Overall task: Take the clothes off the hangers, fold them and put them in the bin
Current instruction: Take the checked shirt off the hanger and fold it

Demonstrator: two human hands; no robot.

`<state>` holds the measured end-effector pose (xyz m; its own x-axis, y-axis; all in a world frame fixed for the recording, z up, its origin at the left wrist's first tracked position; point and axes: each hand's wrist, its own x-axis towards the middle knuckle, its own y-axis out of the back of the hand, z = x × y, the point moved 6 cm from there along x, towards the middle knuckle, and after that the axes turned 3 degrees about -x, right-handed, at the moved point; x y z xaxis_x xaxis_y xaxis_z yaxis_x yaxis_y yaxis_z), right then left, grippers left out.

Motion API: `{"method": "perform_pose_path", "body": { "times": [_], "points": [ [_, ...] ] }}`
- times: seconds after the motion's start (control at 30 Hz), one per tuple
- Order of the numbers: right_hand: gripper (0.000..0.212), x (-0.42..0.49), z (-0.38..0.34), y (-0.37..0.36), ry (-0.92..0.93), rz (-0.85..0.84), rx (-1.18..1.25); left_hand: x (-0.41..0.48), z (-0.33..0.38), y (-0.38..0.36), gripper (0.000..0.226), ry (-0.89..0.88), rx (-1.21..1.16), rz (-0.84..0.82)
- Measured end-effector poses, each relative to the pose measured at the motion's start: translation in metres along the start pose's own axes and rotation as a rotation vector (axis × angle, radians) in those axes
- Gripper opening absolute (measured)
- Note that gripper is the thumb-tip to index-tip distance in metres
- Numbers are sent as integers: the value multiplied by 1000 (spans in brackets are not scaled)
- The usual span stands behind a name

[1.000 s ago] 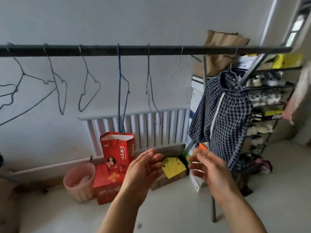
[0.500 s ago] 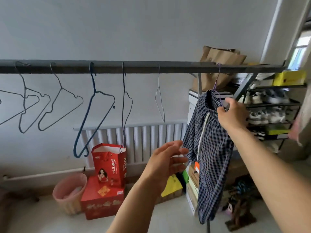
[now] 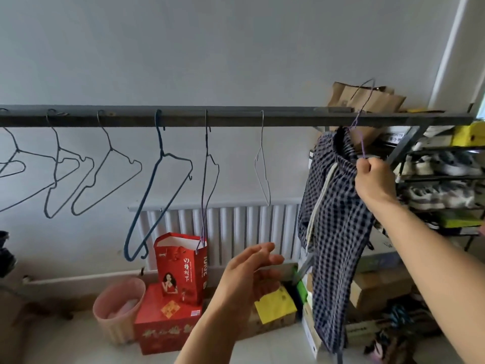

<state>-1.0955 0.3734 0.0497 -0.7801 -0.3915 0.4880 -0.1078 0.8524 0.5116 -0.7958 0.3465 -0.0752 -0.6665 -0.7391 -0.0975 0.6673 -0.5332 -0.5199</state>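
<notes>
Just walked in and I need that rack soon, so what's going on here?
A person is clearing the dark metal rail. The right hand grips the thin purple wire hanger together with the waistband of the dark blue checked garment, and the hanger's hook is raised above the rail. The left hand is open, reaching towards the garment without touching it. The other wire hangers are bare.

A white ribbed radiator stands against the far wall. In front of it a red gift bag sits on a red box on the floor, a yellow packet just to their right. At the far right a shoe rack holds sneakers, with a brown paper bag on top.
</notes>
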Motion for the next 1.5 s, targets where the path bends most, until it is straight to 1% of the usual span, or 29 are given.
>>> {"method": "perform_pose_path", "body": {
  "times": [0.07,0.2,0.27,0.4,0.47,0.53,0.6,0.7,0.77,0.8,0.83,0.87,0.93,0.97,1.03,1.1,1.17,1.27,1.33,1.4,1.43,1.5],
  "points": [
    [40,-7,-6,2,-8,-17,45,0,1,2,23,-12,13,4],
    [43,-41,-1,-2,-13,-102,109,1,4,6,23,-29,94,12],
    [43,-59,4,6,-14,-134,120,0,8,8,22,-56,178,8],
    [53,-83,18,30,31,-207,52,-3,21,3,21,-102,342,-48],
    [52,-98,20,42,73,-269,36,-6,23,-3,22,-121,439,-77],
    [48,-112,19,52,129,-367,34,-4,25,-6,24,-175,600,-80],
    [46,-123,17,57,173,-475,7,1,23,-7,35,-243,750,-93],
    [46,-139,15,59,228,-589,6,5,20,-7,62,-342,955,-69],
    [52,-149,12,57,258,-636,32,6,18,-6,73,-367,1086,-29],
    [52,-154,12,57,263,-644,53,5,17,-3,77,-341,1137,-13],
    [49,-157,11,55,264,-648,76,4,19,0,78,-314,1142,-9],
    [44,-161,10,53,262,-654,102,2,20,5,73,-298,1104,-13],
    [38,-169,7,48,259,-656,147,0,27,16,47,-306,1010,0],
    [41,-173,7,45,266,-646,146,-2,31,23,36,-318,977,18],
    [44,-180,5,39,283,-629,79,-11,42,35,23,-321,897,68],
    [39,-187,2,30,309,-637,-48,-19,51,50,12,-307,806,119],
    [41,-190,3,19,335,-652,-163,-27,60,64,12,-310,736,168],
    [58,-187,11,8,359,-635,-236,-39,76,88,18,-314,677,230],
    [66,-184,16,6,329,-628,-189,-44,88,109,20,-299,615,281],
    [67,-188,17,1,279,-672,-95,-49,94,125,19,-262,528,313],
    [65,-192,15,-4,244,-714,-32,-50,93,127,19,-250,512,305],
    [63,-202,11,-20,162,-813,118,-50,83,117,22,-247,579,233]
  ]
}}
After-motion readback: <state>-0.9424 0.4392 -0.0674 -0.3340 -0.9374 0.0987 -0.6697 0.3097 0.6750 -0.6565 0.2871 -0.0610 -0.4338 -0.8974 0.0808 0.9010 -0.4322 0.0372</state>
